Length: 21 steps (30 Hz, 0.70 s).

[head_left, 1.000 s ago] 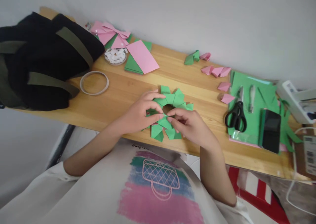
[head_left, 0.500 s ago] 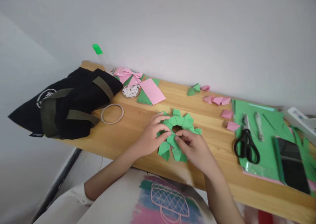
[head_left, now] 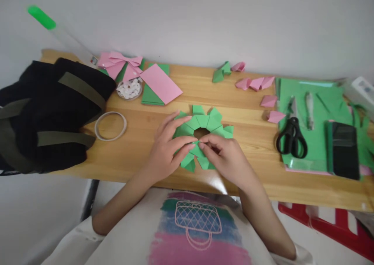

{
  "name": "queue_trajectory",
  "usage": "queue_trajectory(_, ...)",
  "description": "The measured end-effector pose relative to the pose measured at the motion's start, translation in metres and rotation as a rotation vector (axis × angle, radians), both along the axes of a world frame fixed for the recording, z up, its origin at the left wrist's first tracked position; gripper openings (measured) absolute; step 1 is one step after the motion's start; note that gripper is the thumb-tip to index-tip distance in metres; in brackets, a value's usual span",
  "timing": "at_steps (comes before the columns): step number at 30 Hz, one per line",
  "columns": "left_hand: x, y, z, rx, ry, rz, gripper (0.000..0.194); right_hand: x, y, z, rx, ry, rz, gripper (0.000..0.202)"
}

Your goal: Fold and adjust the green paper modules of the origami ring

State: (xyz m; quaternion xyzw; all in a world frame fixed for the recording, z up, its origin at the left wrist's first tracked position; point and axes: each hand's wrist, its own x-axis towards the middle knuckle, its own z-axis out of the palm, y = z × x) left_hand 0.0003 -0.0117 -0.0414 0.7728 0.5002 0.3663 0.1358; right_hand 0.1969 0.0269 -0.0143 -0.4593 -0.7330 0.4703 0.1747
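Note:
A ring of folded green paper with pointed tabs round its outside lies before me, a round hole at its middle. My left hand grips its left and near side, thumb and forefinger pinching the inner edge. Opposite it, my right hand pinches the near inner edge between thumb and forefinger. The fingertips of both hands almost meet there. Part of the ring is hidden under my fingers.
Left are a black bag, a roll of tape, a pink paper bow and pink paper. Folded pink pieces lie at the back. Right, scissors and a phone rest on green sheets.
The view has tilted and shifted, so the table sits higher in the picture. Both hands stay on the green ring, their fingertips now closer together at its near inner edge.

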Motion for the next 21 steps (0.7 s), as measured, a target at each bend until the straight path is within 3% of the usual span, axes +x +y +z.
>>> queue_trajectory(9,0.0011,0.0033,0.0006,0.038,0.0,-0.009,0.008,0.003,0.0,-0.0004,-0.047,0.125,0.022,0.019)
queue_trajectory(14,0.0036,0.0018,0.0025,-0.083,-0.061,0.05,0.003,0.0033,0.0003,-0.0022,-0.026,0.117,0.042,0.019)
queue_trajectory(21,0.0093,-0.001,0.0025,-0.203,-0.129,0.113,0.009,0.0032,-0.0026,-0.0019,0.069,0.047,0.025,0.017)
